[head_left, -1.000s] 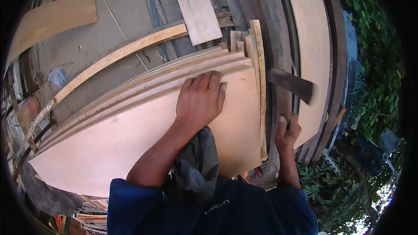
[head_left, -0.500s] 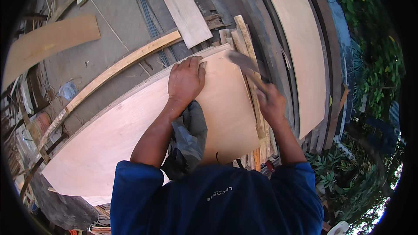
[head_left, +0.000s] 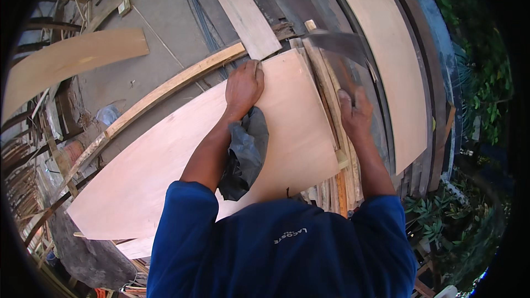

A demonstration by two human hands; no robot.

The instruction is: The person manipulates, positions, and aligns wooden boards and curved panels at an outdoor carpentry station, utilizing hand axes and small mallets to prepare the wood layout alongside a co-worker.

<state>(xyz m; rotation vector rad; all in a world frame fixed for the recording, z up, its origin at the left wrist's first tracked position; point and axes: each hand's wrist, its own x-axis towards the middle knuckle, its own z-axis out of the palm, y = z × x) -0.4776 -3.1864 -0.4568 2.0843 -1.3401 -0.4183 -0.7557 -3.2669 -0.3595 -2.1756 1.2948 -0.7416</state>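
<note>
A large pale plywood sheet (head_left: 149, 171) with a curved outline lies in front of me. My left hand (head_left: 245, 85) presses down at its far edge, fingers curled closed over the rim; anything tiny under the fingertips is hidden. In my right hand (head_left: 356, 111), closed round a wooden handle, is a hammer (head_left: 339, 48) raised beyond the sheet's right corner. Motion smears its dark head, so the exact shape is unclear. Beside my left forearm, a crumpled dark grey plastic bag (head_left: 245, 152) shows over the sheet.
A long wooden batten (head_left: 165, 88) runs beyond the sheet. Narrow strips (head_left: 326, 85) stand along its right side. Farther out are a plywood plank (head_left: 240, 11), a long pale panel (head_left: 395, 72), a loose curved sheet (head_left: 83, 60) and green plants (head_left: 436, 215).
The hammer has swung up and right, away from the sheet's corner, with my right hand. My left hand stays at the far edge. The whole view has shifted slightly.
</note>
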